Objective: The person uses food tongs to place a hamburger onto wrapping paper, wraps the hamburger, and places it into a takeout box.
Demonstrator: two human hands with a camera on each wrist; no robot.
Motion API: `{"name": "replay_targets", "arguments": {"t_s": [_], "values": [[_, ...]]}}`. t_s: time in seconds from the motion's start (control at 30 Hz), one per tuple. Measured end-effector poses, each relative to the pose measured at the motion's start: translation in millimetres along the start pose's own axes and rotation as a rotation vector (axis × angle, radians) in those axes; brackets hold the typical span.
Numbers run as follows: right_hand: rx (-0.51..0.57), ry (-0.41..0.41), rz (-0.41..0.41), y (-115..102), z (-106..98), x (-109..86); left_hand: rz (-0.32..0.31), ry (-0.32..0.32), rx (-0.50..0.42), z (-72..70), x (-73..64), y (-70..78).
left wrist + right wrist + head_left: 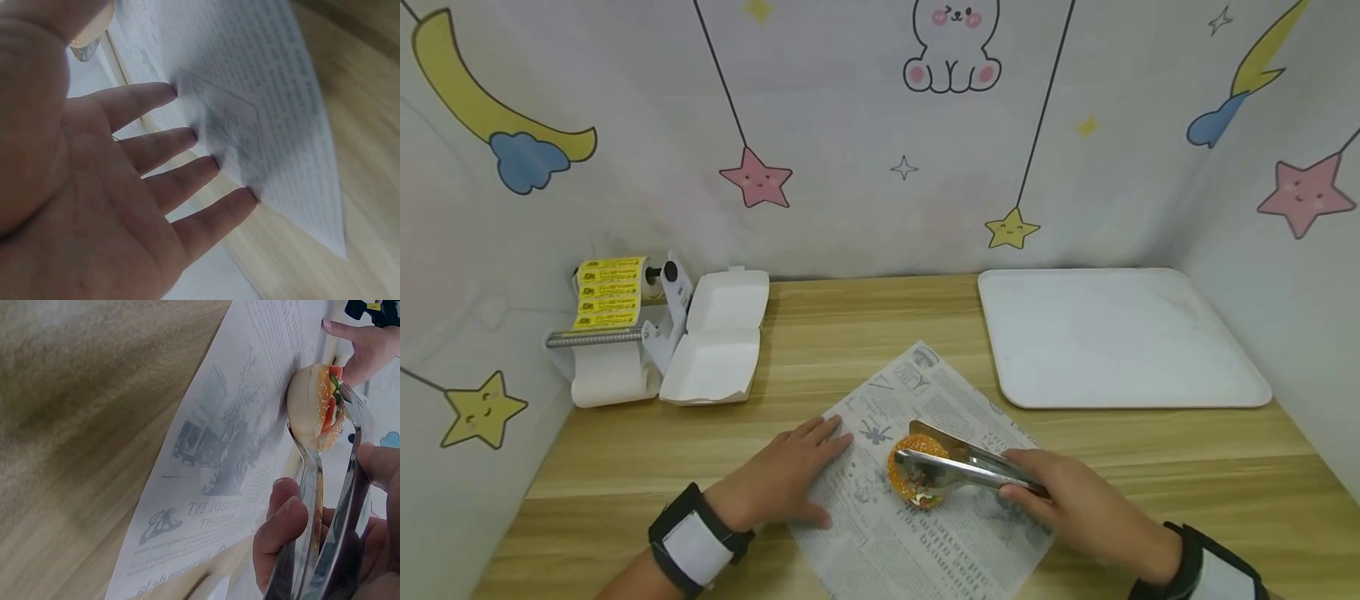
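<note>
Tabletop (872,317) narrowly parts paper (872,529) from tray (1120,342); left grip (790,473) spread, right grip (1078,504) clamped round tongs (977,475).

a white tray (1123,337) lies at the back right of the wooden table (865,312). at the back left, an open white box (718,358) sits just beside a dispenser (678,287) with a roll of yellow labels (608,293).

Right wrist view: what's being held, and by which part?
The right hand holds the tongs by their handle end; the tongs' other end clasps the burger.
</note>
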State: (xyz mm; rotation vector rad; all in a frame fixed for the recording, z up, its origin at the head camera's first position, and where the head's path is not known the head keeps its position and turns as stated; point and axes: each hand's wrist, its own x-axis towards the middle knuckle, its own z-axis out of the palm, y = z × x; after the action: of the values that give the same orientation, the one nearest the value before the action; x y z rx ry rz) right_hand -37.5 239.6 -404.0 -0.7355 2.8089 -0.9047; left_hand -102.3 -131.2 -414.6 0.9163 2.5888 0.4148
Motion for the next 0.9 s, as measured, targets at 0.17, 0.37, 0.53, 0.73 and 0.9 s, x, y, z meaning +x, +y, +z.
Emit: {"name": "replay_targets", "arguments": {"t_s": [0.17, 0.37, 0.53, 0.73, 0.9], "values": [[-0.001, -0.004, 0.013, 0.9, 2.1, -0.8, 0.007, 0.005, 0.003, 0.7, -0.8, -0.1], [0.041, -0.033, 0.041, 4.4, 2.1, -0.7, 0.013, 0.006, 0.005, 1.1, -0.3, -0.5], [0.046, 0.019, 0.061, 4.7, 0.3, -5.0, -0.004, -0.010, -0.002, 2.0, 1.1, -0.4], [0.013, 0.119, 0.135, 2.6, -20.4, -3.5, -0.006, -0.011, -0.006, 2.4, 1.1, -0.8], [-0.032, 0.232, 0.153, 19.1, -54.6, 0.8, 0.009, 0.001, -0.004, 2.8, 0.4, -2.3]]}}
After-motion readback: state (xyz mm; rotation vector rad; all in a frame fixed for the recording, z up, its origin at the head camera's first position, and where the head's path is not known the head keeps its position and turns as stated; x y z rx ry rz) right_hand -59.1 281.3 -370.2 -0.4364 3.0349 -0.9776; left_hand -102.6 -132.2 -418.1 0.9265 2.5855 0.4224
